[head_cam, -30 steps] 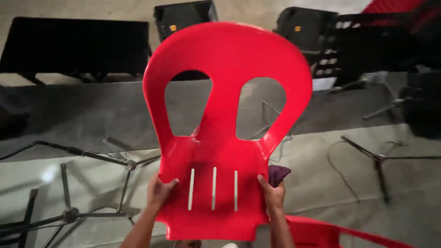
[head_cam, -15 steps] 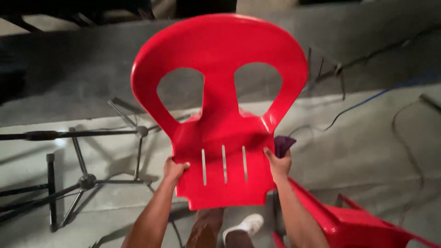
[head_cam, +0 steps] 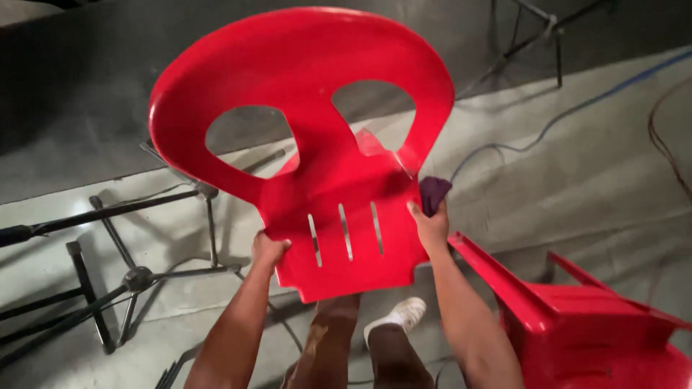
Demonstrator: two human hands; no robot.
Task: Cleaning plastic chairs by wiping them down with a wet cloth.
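Above the floor, two hands grip one red chair (head_cam: 317,144); a second chair (head_cam: 577,317) stands beside.

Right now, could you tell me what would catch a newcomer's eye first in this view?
The big red plastic chair fills the middle, held up off the floor with its two-holed back toward the top of the view. The left hand and right hand grip its seat edges, and the right hand also pinches a dark purple cloth. Another red chair sits at lower right, and a black tripod stand lies on the grey floor at left.
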